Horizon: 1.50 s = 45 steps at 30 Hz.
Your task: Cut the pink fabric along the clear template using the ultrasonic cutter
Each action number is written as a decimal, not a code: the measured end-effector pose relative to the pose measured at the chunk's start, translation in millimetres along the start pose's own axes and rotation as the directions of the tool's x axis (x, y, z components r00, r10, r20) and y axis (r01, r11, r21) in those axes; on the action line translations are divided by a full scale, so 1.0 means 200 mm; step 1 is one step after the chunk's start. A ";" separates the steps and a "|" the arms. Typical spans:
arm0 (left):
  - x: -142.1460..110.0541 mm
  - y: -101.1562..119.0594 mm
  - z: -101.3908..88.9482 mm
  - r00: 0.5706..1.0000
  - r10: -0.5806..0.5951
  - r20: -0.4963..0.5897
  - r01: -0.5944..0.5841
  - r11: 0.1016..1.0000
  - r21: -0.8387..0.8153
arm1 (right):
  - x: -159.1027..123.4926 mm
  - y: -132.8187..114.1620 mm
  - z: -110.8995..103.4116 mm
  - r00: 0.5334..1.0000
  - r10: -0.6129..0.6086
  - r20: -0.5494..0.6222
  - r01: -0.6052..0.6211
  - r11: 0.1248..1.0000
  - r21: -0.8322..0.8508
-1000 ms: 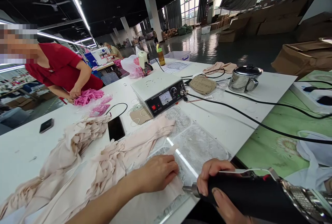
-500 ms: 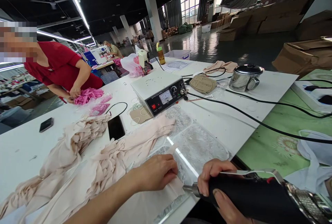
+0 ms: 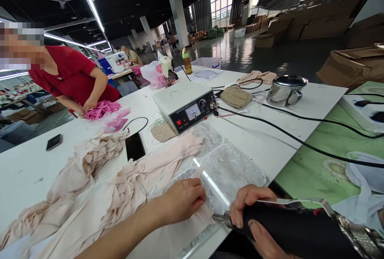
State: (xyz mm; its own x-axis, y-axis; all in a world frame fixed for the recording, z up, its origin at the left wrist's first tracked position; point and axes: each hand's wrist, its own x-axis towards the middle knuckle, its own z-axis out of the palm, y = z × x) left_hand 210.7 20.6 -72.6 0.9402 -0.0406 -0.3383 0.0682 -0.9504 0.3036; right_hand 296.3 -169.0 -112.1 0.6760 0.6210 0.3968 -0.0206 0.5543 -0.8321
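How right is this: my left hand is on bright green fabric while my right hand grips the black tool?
Only the color is wrong: the head view shows pale beige fabric under your left hand. Your right hand does grip the black tool.

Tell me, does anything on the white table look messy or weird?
Yes: thin white cord lies in messy tangles, not coiled, partly on a flat brown cardboard piece, and the clear, shiny board under the pale beige fabric has grey smudges.

lidded metal mug (image 3: 284, 93) | green-capped bottle (image 3: 187, 66) | pink cloth (image 3: 103, 110) | cardboard boxes (image 3: 352, 67)
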 end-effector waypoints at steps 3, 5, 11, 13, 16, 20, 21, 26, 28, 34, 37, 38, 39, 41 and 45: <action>0.00 0.00 0.01 1.000 0.005 -0.001 -0.005 0.999 0.046 | 0.00 -0.01 0.01 1.000 0.013 -0.017 -0.012 1.000 0.027; 0.00 0.00 0.02 1.000 -0.002 0.009 0.002 0.997 0.079 | 0.00 -0.01 0.02 1.000 0.008 -0.028 -0.007 0.999 0.033; 0.00 0.02 0.01 1.000 -0.021 0.014 0.018 0.990 0.139 | 0.01 0.00 0.03 0.999 -0.025 -0.046 0.026 0.999 0.024; -0.01 0.02 0.01 1.000 -0.017 0.012 0.015 0.990 0.138 | 0.01 0.00 0.03 0.999 -0.028 -0.042 0.029 0.999 0.019; 0.00 0.01 0.02 1.000 -0.013 0.013 0.011 0.991 0.131 | 0.01 -0.01 0.03 0.999 -0.023 -0.029 0.024 1.000 0.017; 0.00 0.00 0.02 1.000 -0.002 0.019 -0.001 0.990 0.139 | 0.01 -0.01 0.03 0.999 -0.012 -0.040 0.013 1.000 0.018; 0.00 0.00 0.02 1.000 0.003 0.019 -0.006 0.990 0.143 | 0.01 -0.01 0.03 0.999 -0.013 -0.039 0.014 1.000 0.021; 0.00 0.00 0.02 1.000 0.027 0.009 -0.028 0.989 0.143 | 0.00 0.00 0.01 1.000 0.025 -0.017 -0.024 0.998 0.053; 0.00 0.00 0.03 0.999 0.041 -0.004 -0.040 0.989 0.145 | 0.01 0.00 0.00 0.999 0.044 -0.019 -0.043 0.998 0.052; 0.00 -0.02 0.04 0.997 0.081 -0.010 -0.078 0.983 0.168 | 0.02 0.01 0.00 0.997 0.023 -0.079 -0.018 0.998 0.067; 0.00 -0.02 0.04 0.996 0.085 -0.014 -0.082 0.983 0.165 | 0.03 0.02 0.02 0.998 0.003 -0.060 -0.001 0.999 0.038; 0.00 -0.02 0.04 0.996 0.086 -0.017 -0.082 0.983 0.162 | 0.03 0.02 0.03 0.999 -0.002 -0.047 0.003 1.000 0.020; 0.00 -0.02 0.04 0.996 0.088 -0.015 -0.084 0.984 0.159 | 0.04 0.02 0.03 0.999 -0.007 -0.038 0.007 1.000 0.004; 0.00 -0.02 0.05 0.996 0.087 -0.007 -0.085 0.984 0.156 | 0.04 0.02 0.04 1.000 -0.012 -0.021 0.012 1.000 -0.008; 0.00 -0.02 0.05 0.995 0.095 -0.006 -0.093 0.985 0.144 | 0.04 0.01 0.05 1.000 -0.001 -0.011 0.001 1.000 0.012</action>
State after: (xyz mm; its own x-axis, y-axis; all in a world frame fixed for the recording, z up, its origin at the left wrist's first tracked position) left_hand 208.2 21.8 -82.4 0.9444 -0.1286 -0.3025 -0.0681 -0.9769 0.2027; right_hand 294.3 -156.4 -106.5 0.6842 0.6141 0.3933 -0.0290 0.5618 -0.8268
